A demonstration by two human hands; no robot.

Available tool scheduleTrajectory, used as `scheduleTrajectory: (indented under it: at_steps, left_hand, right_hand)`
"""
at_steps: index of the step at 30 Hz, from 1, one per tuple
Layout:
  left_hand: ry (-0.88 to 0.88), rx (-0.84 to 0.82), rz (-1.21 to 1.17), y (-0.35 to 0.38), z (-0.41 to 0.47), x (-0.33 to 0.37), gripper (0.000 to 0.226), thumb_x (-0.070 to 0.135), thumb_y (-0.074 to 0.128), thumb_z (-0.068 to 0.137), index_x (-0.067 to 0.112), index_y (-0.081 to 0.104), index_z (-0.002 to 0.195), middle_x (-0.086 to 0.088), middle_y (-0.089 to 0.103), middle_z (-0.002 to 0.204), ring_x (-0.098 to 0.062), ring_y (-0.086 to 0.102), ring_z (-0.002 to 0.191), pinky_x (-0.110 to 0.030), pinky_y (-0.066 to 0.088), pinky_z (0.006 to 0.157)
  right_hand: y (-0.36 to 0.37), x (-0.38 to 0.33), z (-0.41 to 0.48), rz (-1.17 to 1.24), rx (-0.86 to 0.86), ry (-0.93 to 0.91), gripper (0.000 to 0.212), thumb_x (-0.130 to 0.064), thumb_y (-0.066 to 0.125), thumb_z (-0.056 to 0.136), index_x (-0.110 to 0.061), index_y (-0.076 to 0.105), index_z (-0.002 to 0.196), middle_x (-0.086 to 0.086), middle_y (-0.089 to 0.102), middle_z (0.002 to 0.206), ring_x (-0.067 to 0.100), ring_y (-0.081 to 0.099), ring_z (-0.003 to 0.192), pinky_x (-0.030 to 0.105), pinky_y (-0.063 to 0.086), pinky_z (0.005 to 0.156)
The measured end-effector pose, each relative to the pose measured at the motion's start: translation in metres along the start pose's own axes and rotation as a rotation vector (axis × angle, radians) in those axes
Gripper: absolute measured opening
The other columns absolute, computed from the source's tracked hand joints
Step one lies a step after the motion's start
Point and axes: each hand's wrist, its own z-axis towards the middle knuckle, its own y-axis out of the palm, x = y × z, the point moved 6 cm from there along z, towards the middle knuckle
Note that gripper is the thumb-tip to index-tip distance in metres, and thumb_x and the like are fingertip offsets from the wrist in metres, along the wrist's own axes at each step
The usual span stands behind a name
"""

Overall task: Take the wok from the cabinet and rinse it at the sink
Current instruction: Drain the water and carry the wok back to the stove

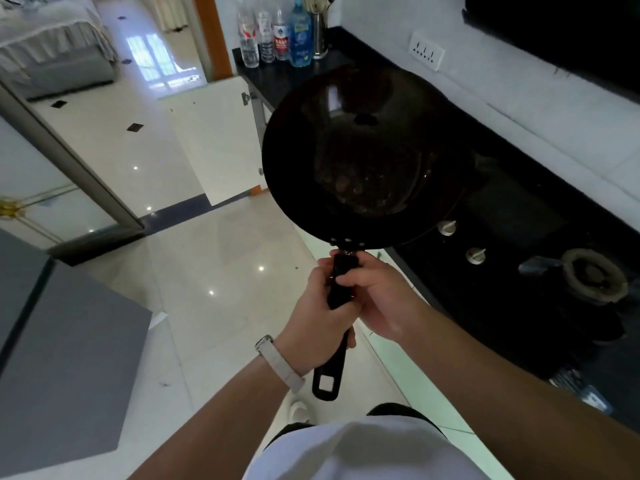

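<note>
Wok [360, 157] is up in the air, held out in front of the person over the edge of the black counter [519, 202], bowl facing up and a bit toward the camera. Inside looks dark with some brownish spots near the bottom. Both hands are clamped on the black handle [337, 306]: left hand [322, 306] wraps it further back, right hand [381, 299] grips just beside it, closer to the bowl, so the two hands are touching each other. Handle end with its hanging hole pokes out below the left wrist, which has a white band [280, 362] on it.

Stuff around: under and right of the wok sits a dark stove with two pale knobs [446, 227] and a round burner [594, 277] off to the right. At the far end of the counter stands a bunch of bottles [273, 32], one of them blue, next to a metal utensil holder [319, 34]. White socket [426, 51] on the wall behind. Left side is glossy white floor tile [214, 258], a white cabinet door [214, 140] hanging open, and a grey surface [69, 358] nearby at lower left. No sink in view.
</note>
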Motion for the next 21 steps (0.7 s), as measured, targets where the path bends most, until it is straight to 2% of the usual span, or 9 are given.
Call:
scheduleTrajectory:
  at_steps: [7,13,18,21]
  left_hand:
    - [0.001,-0.012,-0.023,-0.038,0.052,0.018,0.038,-0.001,0.056,0.091,0.024,0.044,0.116,-0.010,0.060,0.078,-0.022,0.056,0.045,-0.031,0.047,0.044]
    - [-0.015,0.015,0.011,-0.058,0.115,0.030,0.037,0.003,0.058,0.092,0.025,0.044,0.118,-0.007,0.062,0.074,-0.025,0.057,0.046,-0.034,0.048,0.047]
    - [-0.039,0.060,0.042,-0.073,0.191,0.050,0.038,-0.002,0.056,0.089,0.025,0.045,0.113,-0.010,0.062,0.079,-0.021,0.057,0.044,-0.031,0.048,0.045]
    - [-0.060,0.082,0.063,-0.078,0.237,0.064,0.039,-0.003,0.056,0.088,0.026,0.045,0.112,-0.011,0.063,0.080,-0.022,0.058,0.044,-0.031,0.049,0.045]
  right_hand:
    - [0.024,-0.025,0.057,0.010,-0.001,-0.019,0.039,0.017,0.045,0.087,-0.001,0.060,0.119,0.016,0.068,0.118,0.029,0.067,0.107,0.038,0.055,0.091]
    - [0.020,-0.051,0.123,0.046,-0.032,0.004,0.042,0.016,0.044,0.089,0.002,0.055,0.126,0.017,0.067,0.120,0.034,0.063,0.115,0.043,0.051,0.101]
    - [0.016,-0.087,0.196,0.072,-0.073,0.034,0.042,0.015,0.045,0.088,0.003,0.055,0.127,0.015,0.068,0.112,0.030,0.065,0.107,0.039,0.055,0.091]
    - [0.011,-0.115,0.237,0.086,-0.079,0.061,0.042,0.015,0.045,0.089,0.004,0.054,0.129,0.019,0.067,0.121,0.030,0.065,0.112,0.038,0.055,0.093]
